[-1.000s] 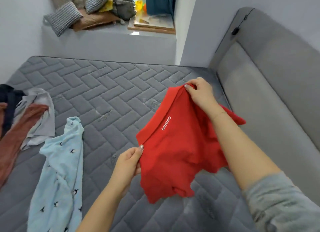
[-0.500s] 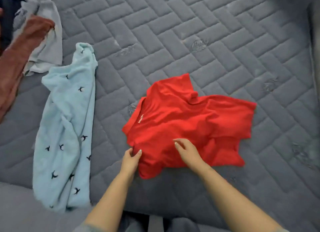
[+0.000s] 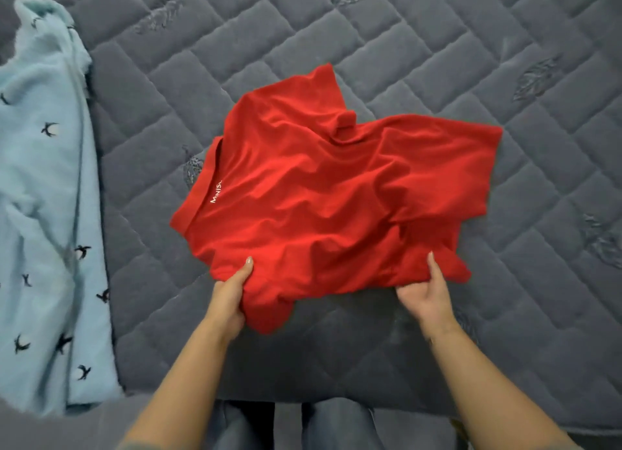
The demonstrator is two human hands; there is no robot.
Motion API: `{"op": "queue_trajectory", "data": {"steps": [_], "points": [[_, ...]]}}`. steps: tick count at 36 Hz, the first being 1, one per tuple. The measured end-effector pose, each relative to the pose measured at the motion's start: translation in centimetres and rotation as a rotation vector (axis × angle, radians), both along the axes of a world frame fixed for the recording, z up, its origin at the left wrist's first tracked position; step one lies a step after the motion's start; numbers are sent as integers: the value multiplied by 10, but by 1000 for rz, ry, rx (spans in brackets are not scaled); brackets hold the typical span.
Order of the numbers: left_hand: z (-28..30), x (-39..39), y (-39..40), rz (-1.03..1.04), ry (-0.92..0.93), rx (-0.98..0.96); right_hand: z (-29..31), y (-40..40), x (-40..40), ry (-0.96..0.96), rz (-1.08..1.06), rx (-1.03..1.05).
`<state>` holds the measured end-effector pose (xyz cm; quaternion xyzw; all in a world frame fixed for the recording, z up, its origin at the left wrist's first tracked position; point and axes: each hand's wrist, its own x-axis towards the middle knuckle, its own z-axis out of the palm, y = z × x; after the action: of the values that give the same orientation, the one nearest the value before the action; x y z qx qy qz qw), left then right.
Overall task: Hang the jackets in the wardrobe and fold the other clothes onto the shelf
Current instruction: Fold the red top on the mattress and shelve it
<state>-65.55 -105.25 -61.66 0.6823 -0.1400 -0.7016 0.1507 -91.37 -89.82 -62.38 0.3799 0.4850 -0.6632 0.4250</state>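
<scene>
A red T-shirt with white lettering by the collar lies crumpled on the grey quilted mattress, collar to the left. My left hand pinches its near left edge, thumb on top and fingers under the cloth. At the near right edge, my right hand holds the shirt the same way, thumb lying on the fabric. Both hands sit at the side of the shirt closest to me.
A light blue fleece garment with small dark bird prints lies along the mattress's left side. My legs in grey trousers stand at the mattress's near edge.
The shirt went from held up in the air to lying on the mattress. My right hand slid from the shirt's middle to its near right edge, and my view dropped closer.
</scene>
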Motion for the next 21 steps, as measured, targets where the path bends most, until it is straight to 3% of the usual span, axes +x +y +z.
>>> {"op": "queue_trajectory", "data": {"steps": [4,8,12,18,21], "points": [[33,-38,-56,203,189,74,20,-52,-50,39,47,-3],[91,-82,-121,294,428,-159,69,-113,-104,166,19,-168],[152,-107,-159,342,538,-358,124,-148,-139,300,-2,-403],[184,-96,-131,318,746,-474,160,-132,-144,436,-67,-541],[164,-71,-93,280,686,-422,149,-94,-124,460,-19,-457]]}}
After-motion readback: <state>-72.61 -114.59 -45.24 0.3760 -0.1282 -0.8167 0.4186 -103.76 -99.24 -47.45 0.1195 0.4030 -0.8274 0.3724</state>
